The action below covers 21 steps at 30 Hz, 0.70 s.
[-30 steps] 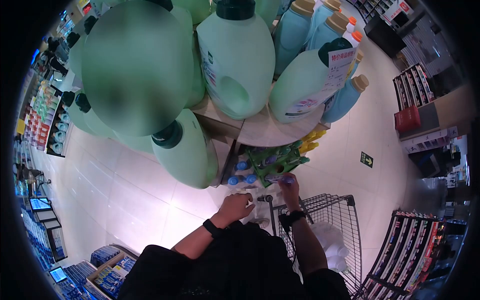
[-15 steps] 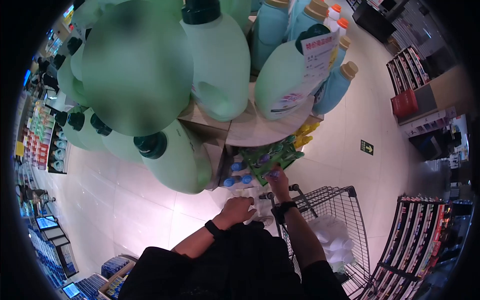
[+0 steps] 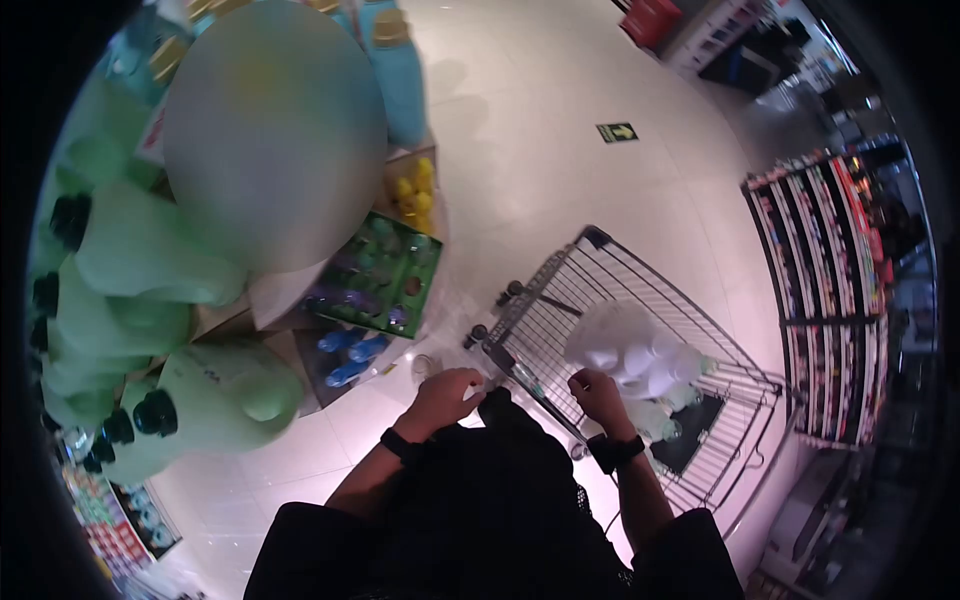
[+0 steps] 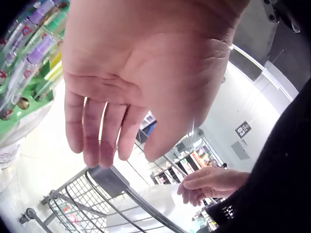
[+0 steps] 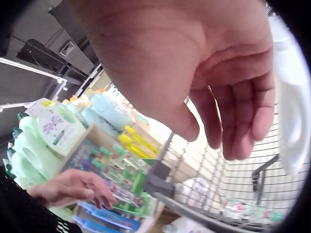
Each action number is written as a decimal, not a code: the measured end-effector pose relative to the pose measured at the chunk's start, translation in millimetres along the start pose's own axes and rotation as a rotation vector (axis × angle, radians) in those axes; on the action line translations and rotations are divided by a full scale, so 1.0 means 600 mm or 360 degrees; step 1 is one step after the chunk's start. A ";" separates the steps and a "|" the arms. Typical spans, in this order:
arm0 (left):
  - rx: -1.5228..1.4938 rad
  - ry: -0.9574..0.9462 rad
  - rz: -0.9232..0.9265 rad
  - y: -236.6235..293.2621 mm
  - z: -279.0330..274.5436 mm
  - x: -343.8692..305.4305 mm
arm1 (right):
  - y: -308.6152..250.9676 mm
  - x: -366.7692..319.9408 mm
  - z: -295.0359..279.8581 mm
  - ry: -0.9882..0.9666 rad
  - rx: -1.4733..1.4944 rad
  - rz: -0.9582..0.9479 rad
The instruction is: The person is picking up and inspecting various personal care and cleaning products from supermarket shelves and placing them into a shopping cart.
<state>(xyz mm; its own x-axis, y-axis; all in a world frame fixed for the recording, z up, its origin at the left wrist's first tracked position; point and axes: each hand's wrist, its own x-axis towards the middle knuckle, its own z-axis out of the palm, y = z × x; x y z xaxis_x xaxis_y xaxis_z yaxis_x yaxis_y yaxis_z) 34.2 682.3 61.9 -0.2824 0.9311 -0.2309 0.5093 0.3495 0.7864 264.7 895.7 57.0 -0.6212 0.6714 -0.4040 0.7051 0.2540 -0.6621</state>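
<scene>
My right hand [image 3: 603, 402] is over the near side of the wire cart [image 3: 690, 300], fingers loosely bent and holding nothing. In the right wrist view, the empty right hand [image 5: 194, 73] hangs above the basket, where clear bottles [image 5: 243, 209] lie low. The left hand [image 3: 440, 397] hovers left of the cart handle; its palm [image 4: 146, 73] and straight fingers are bare in the left wrist view. White bottles [image 3: 645, 368] lie in the cart. A green crate [image 3: 425, 285] of purple- and green-topped spray bottles stands at the display, touched by neither hand.
Large green jugs [image 3: 150, 250] crowd the display at left, with a blue bottle [image 3: 402, 90] behind. Yellow bottles [image 3: 415, 195] and blue-topped bottles [image 3: 345, 370] flank the crate. A stocked shelf [image 3: 820, 300] stands at right; pale floor [image 3: 500, 130] lies beyond the cart.
The head view has swung right. My right hand, earlier gripping a purple-topped bottle at the crate, has moved right over the cart and is empty. The left hand remains empty near my body.
</scene>
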 end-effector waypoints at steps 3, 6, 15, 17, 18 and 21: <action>-0.0013 -0.0143 0.0135 0.053 0.029 0.053 | 0.137 -0.022 -0.021 -0.0337 -0.0259 0.0170; -0.0012 -0.0062 0.0498 0.071 0.084 0.095 | 0.263 -0.020 -0.003 -0.0509 -0.0349 0.0192; 0.0691 -0.0043 0.0464 0.048 0.227 0.125 | 0.339 0.097 0.132 -0.0975 -0.0165 0.0065; 0.0691 -0.0086 0.0373 0.056 0.224 0.128 | 0.334 0.131 0.170 -0.0919 -0.0158 0.0155; 0.0669 -0.0023 0.0397 0.052 0.227 0.127 | 0.339 0.149 0.190 -0.0922 -0.0147 0.0081; 0.0612 0.0059 0.0409 0.053 0.226 0.128 | 0.376 0.196 0.256 -0.0828 -0.0144 -0.0002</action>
<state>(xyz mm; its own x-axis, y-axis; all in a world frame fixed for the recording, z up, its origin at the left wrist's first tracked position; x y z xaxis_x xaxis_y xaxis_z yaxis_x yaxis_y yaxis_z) 139.1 779.1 -8.3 -0.1332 0.9906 -0.0302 0.8290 0.1280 0.5444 298.1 925.2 -236.6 -0.6937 0.2422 -0.6783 0.7164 0.3293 -0.6150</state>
